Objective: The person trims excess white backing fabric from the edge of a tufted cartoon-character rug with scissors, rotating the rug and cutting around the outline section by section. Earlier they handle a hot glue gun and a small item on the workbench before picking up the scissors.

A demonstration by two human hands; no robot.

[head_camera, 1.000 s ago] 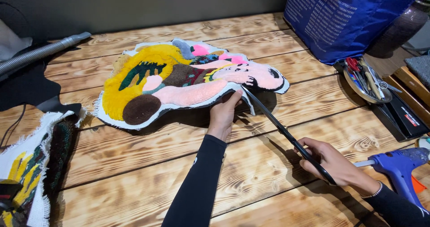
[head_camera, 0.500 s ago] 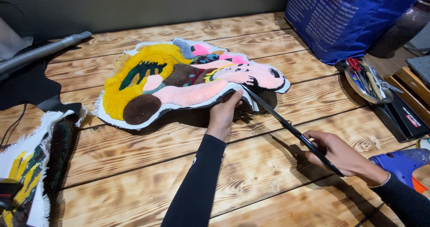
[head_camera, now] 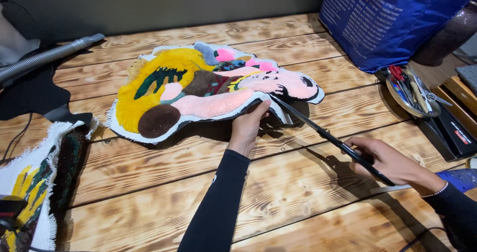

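Fingers [head_camera: 254, 114] of the left hand [head_camera: 247, 127] pinch the near edge of the tufted rug piece [head_camera: 198, 88], lifting it off the wooden table [head_camera: 278, 202].

The right hand [head_camera: 392, 163] is wrapped around long black scissors [head_camera: 328, 137], blade tips at the rug's white border.

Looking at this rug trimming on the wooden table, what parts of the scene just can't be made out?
Head view only:
- Scissors: handles hidden inside the right hand.
- Left hand: fingertips tucked under the edge of the tufted rug.
- Blue tool: mostly behind the right wrist and cut off by the right edge.
- Tools in the round tray: too small to identify.
- Second rug piece: cut off at the left edge.
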